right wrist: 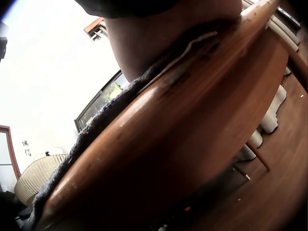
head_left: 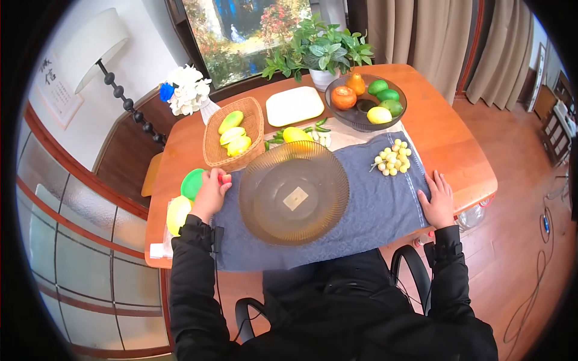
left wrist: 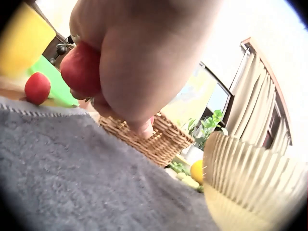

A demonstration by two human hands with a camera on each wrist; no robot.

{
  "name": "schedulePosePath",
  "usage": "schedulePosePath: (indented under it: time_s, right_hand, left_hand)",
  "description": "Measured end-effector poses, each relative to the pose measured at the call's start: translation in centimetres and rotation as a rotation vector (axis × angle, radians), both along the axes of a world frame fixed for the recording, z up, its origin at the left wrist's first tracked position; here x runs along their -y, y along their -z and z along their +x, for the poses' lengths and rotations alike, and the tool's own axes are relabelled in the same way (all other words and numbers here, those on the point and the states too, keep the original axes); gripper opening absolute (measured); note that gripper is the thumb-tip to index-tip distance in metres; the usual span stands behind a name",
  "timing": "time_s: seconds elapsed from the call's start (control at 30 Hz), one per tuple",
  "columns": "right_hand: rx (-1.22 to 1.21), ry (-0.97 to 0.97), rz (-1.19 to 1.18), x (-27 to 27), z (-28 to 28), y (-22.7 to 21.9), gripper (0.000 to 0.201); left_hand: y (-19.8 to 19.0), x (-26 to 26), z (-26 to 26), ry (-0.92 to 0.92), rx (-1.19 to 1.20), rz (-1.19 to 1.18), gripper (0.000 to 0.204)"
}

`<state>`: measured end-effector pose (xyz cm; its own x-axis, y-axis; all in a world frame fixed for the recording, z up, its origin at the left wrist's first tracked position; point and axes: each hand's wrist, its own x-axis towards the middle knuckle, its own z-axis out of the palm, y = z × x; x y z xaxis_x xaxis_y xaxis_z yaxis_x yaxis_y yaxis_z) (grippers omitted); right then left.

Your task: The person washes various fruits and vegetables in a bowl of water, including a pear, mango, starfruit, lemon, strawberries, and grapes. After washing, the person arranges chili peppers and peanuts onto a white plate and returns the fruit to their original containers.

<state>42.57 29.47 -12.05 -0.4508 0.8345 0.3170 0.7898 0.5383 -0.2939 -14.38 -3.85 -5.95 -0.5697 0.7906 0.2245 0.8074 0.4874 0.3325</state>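
My left hand (head_left: pixel 209 195) is over the left edge of the blue-grey cloth (head_left: pixel 385 204), its fingers curled round a smooth red fruit (left wrist: pixel 82 70). In the head view only a little red shows at the fingertips; the palm hides the rest. Another red fruit (left wrist: pixel 37 88) lies beside a green dish (head_left: pixel 192 184), just past the hand. To the right of that hand, a large ribbed translucent bowl (head_left: pixel 250 207) stands on the cloth with a pale label in its bottom. My right hand (head_left: pixel 438 201) rests with spread fingers on the table's right front edge and the cloth border.
Behind the bowl are a wicker basket (head_left: pixel 212 150) of yellow fruit, a white tray (head_left: pixel 295 106), green peppers and a yellow fruit (head_left: pixel 297 135). A dark fruit bowl (head_left: pixel 361 124) stands back right. Grapes (head_left: pixel 392 158) lie on the cloth; a yellow object (head_left: pixel 179 215) sits left.
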Motion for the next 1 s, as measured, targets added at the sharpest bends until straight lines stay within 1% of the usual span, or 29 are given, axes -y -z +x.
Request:
schedulePosePath:
  time_s: [0.13,0.2,0.23,0.27,0.3,0.33,0.4,0.5,0.53,0.6,0.7,0.77,0.83,0.87,0.93,1.0]
  right_hand:
    - [0.004,-0.001,0.003,-0.2,0.0,0.3,0.062]
    - [-0.016,-0.013,0.028,-0.3,0.2,0.8,0.062]
    - [-0.016,-0.011,0.023,-0.4,0.2,0.9,0.062]
    - [-0.009,-0.01,0.028,-0.5,0.2,1.0,0.062]
    - [-0.003,-0.01,0.035,-0.6,0.2,1.0,0.062]
    - [-0.004,-0.011,0.034,-0.5,0.1,1.0,0.062]
    - [0.002,0.001,0.025,-0.5,0.1,0.9,0.062]
    - [0.01,0.008,0.009,-0.5,0.0,0.8,0.062]
    - [0.009,0.014,0.01,-0.4,0.1,0.8,0.062]
    - [-0.005,0.01,0.001,-0.3,0.0,0.6,0.062]
    - [-0.004,0.012,-0.004,-0.3,0.0,0.7,0.063]
    - [0.001,0.012,-0.008,-0.3,-0.1,0.6,0.063]
    - [0.003,0.01,-0.008,-0.4,-0.1,0.7,0.063]
    - [-0.001,0.007,-0.003,-0.5,-0.1,0.7,0.063]
    - [0.0,0.004,0.0,-0.5,0.0,0.8,0.063]
    - [0.003,0.008,-0.002,-0.5,-0.1,0.6,0.063]
  left_hand:
    - [-3.8,0.4,2.6,0.032,0.067,0.005,0.038]
    - [-6.3,-0.5,5.5,0.128,0.017,0.08,0.038]
    - [-7.4,-1.2,6.9,0.129,0.017,0.075,0.038]
    - [-8.3,-2.1,8.4,0.185,0.008,0.115,0.038]
    - [-8.8,-3.1,9.8,0.241,-0.002,0.157,0.039]
    - [-8.7,-4.1,11.0,0.24,-0.003,0.156,0.039]
    - [-8.5,-6.1,13.6,0.39,-0.004,0.167,0.039]
    - [-8.8,-7.8,18.2,0.357,0.108,-0.031,0.038]
    - [-8.4,-7.9,18.4,0.363,0.106,-0.031,0.038]
    - [-6.7,-8.5,18.1,0.421,0.227,-0.044,0.037]
    - [-5.7,-8.2,16.1,0.455,0.254,-0.103,0.036]
    - [-5.9,-7.6,15.9,0.457,0.266,-0.143,0.037]
    - [-6.4,-6.8,15.9,0.431,0.449,-0.234,0.042]
    - [-6.5,-6.4,15.9,0.428,0.45,-0.231,0.042]
    - [-6.3,-5.4,16.1,0.476,0.252,-0.347,0.05]
    - [-6.4,-4.1,16.7,0.474,0.251,-0.337,0.051]
